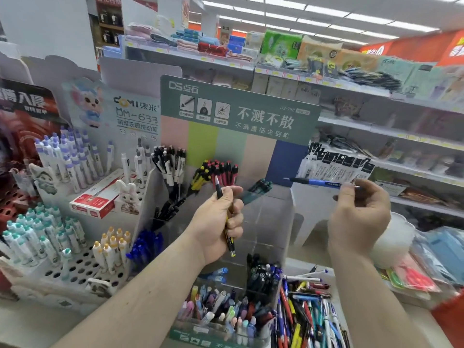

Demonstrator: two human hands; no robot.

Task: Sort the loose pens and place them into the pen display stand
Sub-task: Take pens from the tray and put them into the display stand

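My left hand (221, 222) grips a yellow-and-black pen (227, 222) upright, its grey tip pointing up in front of the clear tiered pen display stand (266, 217). My right hand (361, 214) pinches a blue pen (319, 182) that lies level, tip to the left, beside the stand's green header card (241, 114). The stand's upper slots hold red pens (226, 172), yellow-and-black pens (200, 178) and black-and-white pens (170, 164). A heap of loose mixed pens (308, 312) lies at the bottom right.
White peg stands with purple, teal and yellow-capped pens (62, 222) stand at the left, with a red-and-white box (98, 197). Blue pens (148, 244) fill a lower left slot. Pastel pens (221, 310) fill the front tray. Store shelves (376, 126) run behind and right.
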